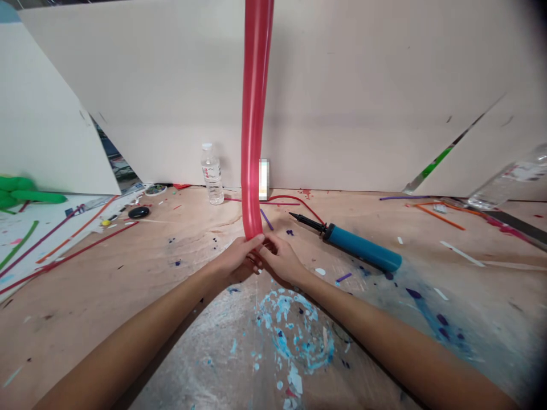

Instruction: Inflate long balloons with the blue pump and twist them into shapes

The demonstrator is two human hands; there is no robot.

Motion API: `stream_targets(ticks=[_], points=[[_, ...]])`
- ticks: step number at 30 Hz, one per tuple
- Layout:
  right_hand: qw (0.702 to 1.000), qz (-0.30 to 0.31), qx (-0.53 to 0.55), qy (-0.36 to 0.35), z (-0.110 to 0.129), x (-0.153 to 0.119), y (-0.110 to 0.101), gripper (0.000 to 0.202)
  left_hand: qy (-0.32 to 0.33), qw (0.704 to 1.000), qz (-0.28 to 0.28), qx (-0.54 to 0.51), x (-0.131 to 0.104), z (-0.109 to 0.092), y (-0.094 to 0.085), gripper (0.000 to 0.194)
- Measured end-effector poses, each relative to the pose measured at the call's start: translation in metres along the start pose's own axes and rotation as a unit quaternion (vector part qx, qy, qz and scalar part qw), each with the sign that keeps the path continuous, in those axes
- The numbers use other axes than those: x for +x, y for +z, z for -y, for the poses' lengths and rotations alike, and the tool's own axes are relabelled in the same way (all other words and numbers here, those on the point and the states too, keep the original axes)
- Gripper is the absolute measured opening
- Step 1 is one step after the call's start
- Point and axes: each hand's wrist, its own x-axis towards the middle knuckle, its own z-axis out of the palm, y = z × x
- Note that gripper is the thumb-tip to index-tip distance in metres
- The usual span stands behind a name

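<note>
Together, the left hand [237, 259] and right hand [281, 259] meet with their grip closed, fingertips pinching the lower end of an inflated red modelling balloon [255, 125], which rises towards twelve o'clock and out of view, in front of a pale board [363, 102]. From the hands, a clear water bottle [212, 176] stands upright at eleven o'clock, and a blue hand pump [363, 248] lies on the paint-stained desk [171, 302] at three, its black nozzle [308, 222] angled towards ten. Pale-blue paint flakes [284, 304] spread at five; a black oval object [139, 212] sits near ten, with a green balloon [38, 196] farther out beyond it.
</note>
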Motion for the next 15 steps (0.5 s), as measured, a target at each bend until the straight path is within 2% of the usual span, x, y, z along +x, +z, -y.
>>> stream_targets(ticks=[3, 5, 8, 10, 12, 15], points=[[1.000, -0.002, -0.022, -0.008, -0.002, 0.000, 0.000, 0.028, 0.027, 0.998, -0.034, 0.038, 0.001, 0.003, 0.001, 0.041], [0.999, -0.003, -0.047, -0.014, -0.004, 0.000, 0.000, 0.028, 0.036, 0.998, -0.053, 0.006, 0.001, 0.005, 0.004, 0.038], [0.999, -0.001, -0.035, -0.015, -0.007, -0.001, 0.000, 0.031, 0.053, 0.995, -0.046, -0.065, -0.001, 0.006, 0.012, 0.033], [1.000, 0.006, -0.002, -0.021, -0.006, 0.000, -0.005, 0.044, 0.055, 0.995, -0.027, -0.077, -0.003, 0.006, 0.017, 0.031], [0.999, 0.007, 0.024, -0.035, -0.001, 0.004, -0.012, 0.059, 0.045, 0.998, -0.012, -0.053, -0.005, 0.005, 0.018, 0.029], [0.994, -0.002, 0.092, -0.061, 0.018, 0.017, -0.023, 0.067, 0.017, 0.998, -0.023, 0.061, -0.009, 0.001, 0.015, 0.033]])
